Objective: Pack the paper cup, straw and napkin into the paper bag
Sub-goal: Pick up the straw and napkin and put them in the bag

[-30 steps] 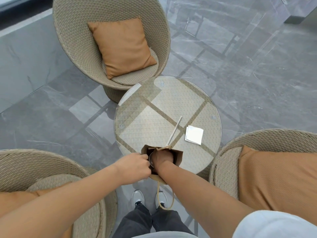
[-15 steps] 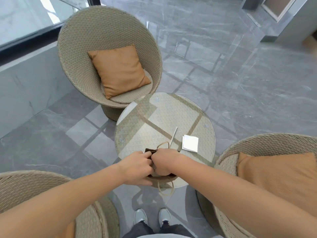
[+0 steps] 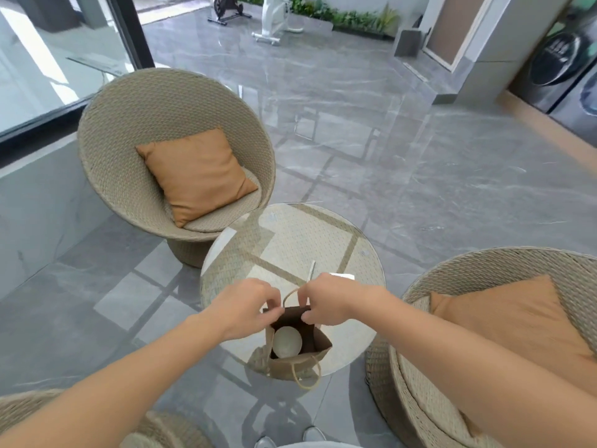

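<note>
Pinching the far rim of the paper bag (image 3: 298, 358) w/ both left hand (image 3: 243, 306) & right hand (image 3: 329, 300), we've got the paper cup (image 3: 287, 341) inside already, while straw (image 3: 311, 270) & napkin (image 3: 341, 276) still lie on the table (image 3: 284, 240) just beyond, approx one-third done.

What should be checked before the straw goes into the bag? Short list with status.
1. Cup inside the paper bag: ok.
2. Bag mouth open: ok, left hand and right hand pinch its far rim.
3. Bag standing on the table: ok, but near the front edge.
4. Straw within reach: ok, on the table just behind the right hand.
5. Napkin on the table: ok, mostly hidden by the right hand.
6. A hand free for the straw: not ok, both hold the bag.
</note>
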